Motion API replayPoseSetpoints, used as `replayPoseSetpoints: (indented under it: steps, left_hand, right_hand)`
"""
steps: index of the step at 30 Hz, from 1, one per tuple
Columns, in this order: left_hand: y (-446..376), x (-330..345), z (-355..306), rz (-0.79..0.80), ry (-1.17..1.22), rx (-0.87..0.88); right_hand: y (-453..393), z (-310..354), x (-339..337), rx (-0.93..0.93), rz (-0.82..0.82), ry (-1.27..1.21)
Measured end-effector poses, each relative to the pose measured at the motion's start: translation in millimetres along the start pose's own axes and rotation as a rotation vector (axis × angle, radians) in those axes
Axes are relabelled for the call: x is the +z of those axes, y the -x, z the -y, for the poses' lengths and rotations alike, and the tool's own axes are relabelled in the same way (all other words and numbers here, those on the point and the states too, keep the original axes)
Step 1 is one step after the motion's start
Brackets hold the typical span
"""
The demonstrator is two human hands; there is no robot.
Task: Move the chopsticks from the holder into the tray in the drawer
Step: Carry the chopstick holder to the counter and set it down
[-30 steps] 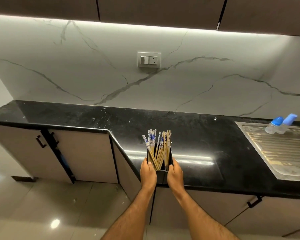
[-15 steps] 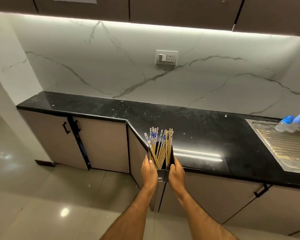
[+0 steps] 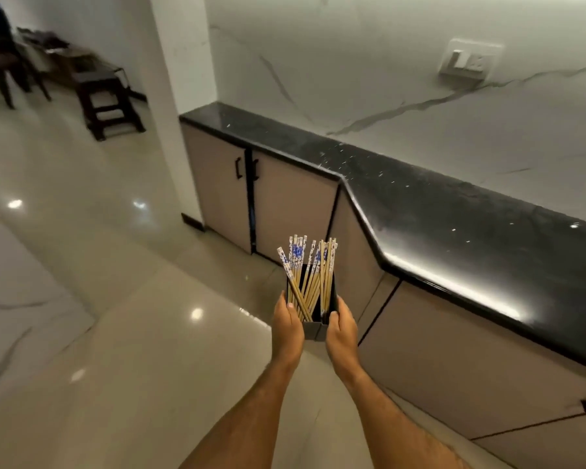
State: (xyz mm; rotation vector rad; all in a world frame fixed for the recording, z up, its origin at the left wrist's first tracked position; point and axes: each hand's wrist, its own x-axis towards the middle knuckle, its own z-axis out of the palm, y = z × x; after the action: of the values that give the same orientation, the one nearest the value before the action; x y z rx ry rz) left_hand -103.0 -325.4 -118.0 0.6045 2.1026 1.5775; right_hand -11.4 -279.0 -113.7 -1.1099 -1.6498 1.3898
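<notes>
A dark rectangular holder [image 3: 315, 328] is held in the air in front of me, away from the black counter [image 3: 454, 211]. Several bamboo chopsticks [image 3: 310, 275] with blue-and-white tops stand in it, leaning against each other. My left hand [image 3: 286, 324] grips the holder's left side and my right hand [image 3: 342, 328] grips its right side. No drawer or tray is in view.
Beige cabinet doors with black handles [image 3: 239, 168] run under the counter to my right. A white pillar [image 3: 173, 79] stands at the counter's far end. Dark wooden stools [image 3: 107, 103] and chairs stand at the far left on the glossy tiled floor [image 3: 115, 316].
The holder has come off the counter's edge and is now carried over the floor. My view has swung left, so the sink and bottles are out of sight.
</notes>
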Motion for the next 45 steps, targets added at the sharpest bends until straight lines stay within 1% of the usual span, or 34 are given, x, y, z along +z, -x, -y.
replayPoseSetpoints:
  steps: [8,13,17,19,23,30,38,45]
  left_hand:
    - [58.0,-98.0,82.0,-0.217,0.002,-0.108]
    - [101.5,-168.6,117.5,-0.371,0.009,-0.146]
    - [143.3,-231.0,142.4,-0.483,0.01,-0.169]
    - [168.3,-263.4,154.6,-0.54,0.014,-0.182]
    - [224.6,-329.4,176.1,-0.643,0.045,-0.181]
    - [331.4,-436.9,215.6,-0.874,0.064,-0.255]
    - [468.5,-542.4,247.5,-1.117,0.147,-0.317]
    - [597.4,-622.4,270.5,-1.356,0.122,-0.385]
  right_hand:
    - [88.6,-33.3,77.7,-0.005,0.253,0.042]
    - [148.7,-41.1,130.8,-0.033,0.386,0.074]
    - [209.1,-40.0,171.5,-0.111,0.513,0.076]
    - [242.6,-39.2,192.1,-0.112,0.566,0.078]
    - [316.2,-36.9,230.1,-0.089,0.695,0.05]
    - [456.0,-23.4,288.0,-0.056,0.923,0.032]
    - [623.6,-4.4,331.6,-0.097,1.164,0.018]
    - [772.8,9.9,355.5,-0.154,1.383,0.018]
